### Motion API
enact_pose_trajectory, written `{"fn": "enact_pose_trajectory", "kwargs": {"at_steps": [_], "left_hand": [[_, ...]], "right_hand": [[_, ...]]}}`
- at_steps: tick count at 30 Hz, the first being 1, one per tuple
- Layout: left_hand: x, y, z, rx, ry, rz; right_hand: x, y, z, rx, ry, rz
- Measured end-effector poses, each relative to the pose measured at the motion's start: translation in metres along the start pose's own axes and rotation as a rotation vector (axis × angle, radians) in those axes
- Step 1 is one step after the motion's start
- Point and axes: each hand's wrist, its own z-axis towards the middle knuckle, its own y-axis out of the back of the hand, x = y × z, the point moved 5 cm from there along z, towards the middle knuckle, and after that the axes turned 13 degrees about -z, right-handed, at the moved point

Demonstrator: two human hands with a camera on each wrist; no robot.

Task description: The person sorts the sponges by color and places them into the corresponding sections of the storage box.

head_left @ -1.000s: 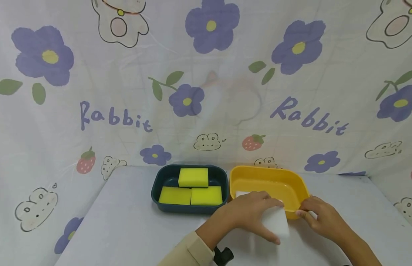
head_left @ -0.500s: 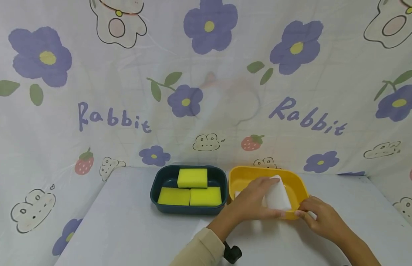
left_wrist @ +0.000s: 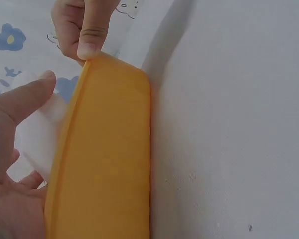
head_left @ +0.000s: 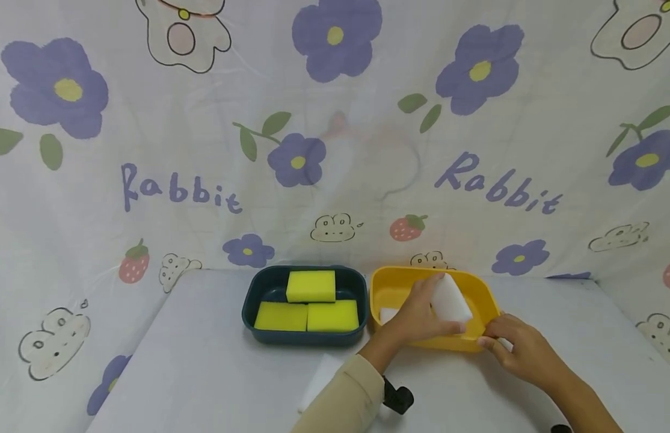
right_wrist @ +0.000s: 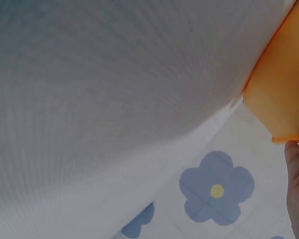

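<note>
My left hand (head_left: 416,316) holds a white sponge-like block (head_left: 450,299) tilted inside the yellow plastic container (head_left: 489,300), near its front right. The left wrist view shows this block (left_wrist: 37,134) between thumb and fingers, partly behind the container wall (left_wrist: 99,149). Another white block (head_left: 388,314) lies at the container's front left, partly covered by my left hand. My right hand (head_left: 521,349) pinches the container's front right corner at the rim; in the right wrist view its fingers (right_wrist: 298,162) touch the rim.
Left of the yellow container stands a dark teal container (head_left: 251,322) with 3 yellow sponges (head_left: 311,285) in it. A flat white piece (head_left: 320,379) lies near my left sleeve (head_left: 348,394). A patterned cloth (head_left: 367,120) hangs behind the white table (head_left: 205,361).
My left hand has carried the white block from in front of the yellow container up over its rim and into it. The right hand keeps its grip on the corner.
</note>
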Motion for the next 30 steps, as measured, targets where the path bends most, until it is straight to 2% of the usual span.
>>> {"fn": "enact_pose_trajectory", "kwargs": {"at_steps": [4, 11, 15, 18, 23, 30], "left_hand": [[0.006, -0.004, 0.009, -0.026, 0.034, 0.010], [0.006, -0.017, 0.021, 0.005, -0.008, 0.305], [0.007, -0.019, 0.025, -0.011, -0.017, 0.382], [0.007, -0.018, 0.026, -0.012, -0.001, 0.382], [0.006, -0.017, 0.025, 0.016, 0.025, 0.320], [0.006, -0.016, 0.024, 0.066, 0.000, 0.182]], "right_hand": [[-0.001, 0.000, 0.000, 0.017, -0.013, -0.017], [-0.002, 0.000, -0.001, 0.028, -0.016, -0.019], [-0.002, 0.001, 0.000, 0.031, -0.025, -0.022], [-0.002, 0.000, -0.001, 0.030, -0.024, -0.023], [-0.003, -0.001, -0.002, 0.021, -0.019, -0.017], [-0.002, 0.000, 0.001, -0.002, -0.006, -0.007]]}}
